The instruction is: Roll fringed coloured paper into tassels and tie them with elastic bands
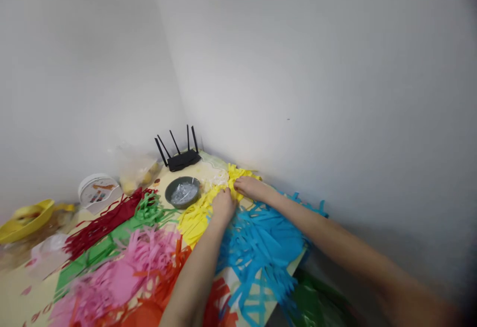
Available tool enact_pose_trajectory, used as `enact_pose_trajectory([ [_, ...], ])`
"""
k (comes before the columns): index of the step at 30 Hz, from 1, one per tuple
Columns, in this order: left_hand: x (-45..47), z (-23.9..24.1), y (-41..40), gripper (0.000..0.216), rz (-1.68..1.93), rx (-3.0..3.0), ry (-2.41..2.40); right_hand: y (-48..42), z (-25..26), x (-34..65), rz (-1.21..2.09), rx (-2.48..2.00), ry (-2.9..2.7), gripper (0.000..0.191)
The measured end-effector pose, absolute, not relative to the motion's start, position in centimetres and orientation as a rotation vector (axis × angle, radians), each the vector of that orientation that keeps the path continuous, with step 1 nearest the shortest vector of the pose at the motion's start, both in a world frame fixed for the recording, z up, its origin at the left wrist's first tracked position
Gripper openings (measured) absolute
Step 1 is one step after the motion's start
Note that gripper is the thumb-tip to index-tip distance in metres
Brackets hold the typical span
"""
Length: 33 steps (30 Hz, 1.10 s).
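Two hands rest on the yellow paper strips [203, 212] near the tabletop's [15, 287] far corner: the left hand [222, 206] and right hand [249, 187] each press down, their grip too blurred to tell. A grey bowl [183, 192] sits just beside them, blue strips [261, 242] nearer.
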<state>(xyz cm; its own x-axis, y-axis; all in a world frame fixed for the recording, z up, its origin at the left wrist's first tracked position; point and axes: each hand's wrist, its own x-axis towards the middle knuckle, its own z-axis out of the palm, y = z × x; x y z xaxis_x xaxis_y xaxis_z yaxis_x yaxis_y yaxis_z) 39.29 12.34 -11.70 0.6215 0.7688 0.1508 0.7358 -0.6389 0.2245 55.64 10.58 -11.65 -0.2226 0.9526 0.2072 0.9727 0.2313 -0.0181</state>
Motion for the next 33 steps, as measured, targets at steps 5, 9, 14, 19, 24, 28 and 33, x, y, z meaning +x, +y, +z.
enact_pose_trajectory([
  [5, 40.1, -10.5, 12.0, 0.026, 0.554, 2.675, 1.383, 9.7, -10.2, 54.3, -0.237, -1.786, -2.194, 0.017],
  [9, 40.1, -8.8, 13.7, 0.019, 0.668, 2.486, 1.594, 8.1, -11.0, 52.5, -0.232, -1.827, -2.051, 0.022],
  [14, 37.7, -5.9, 16.6, 0.019, 0.819, 2.298, 1.707, 8.7, -13.5, 50.5, -0.051, -1.914, -2.064, 0.02],
  [19, 34.3, -3.8, 17.1, 0.016, 1.004, 2.395, 1.609, 10.3, -14.1, 48.1, -0.007, -2.043, -1.998, 0.03],
  [24, 32.9, -3.3, 16.2, 0.007, 1.045, 2.511, 1.412, 11.5, -13.3, 46.6, 0.05, -2.006, -2.004, 0.032],
  [28, 32.3, -3.0, 14.4, 0.009, 1.127, 2.559, 1.278, 12.3, -12.6, 46.9, 0.09, -1.96, -2.012, 0.03],
  [33, 32.2, -2.6, 12.5, 0.005, 1.237, 2.51, 1.184, 12.0, -12.8, 46.3, 0.1, -2.026, -1.979, 0.031],
])
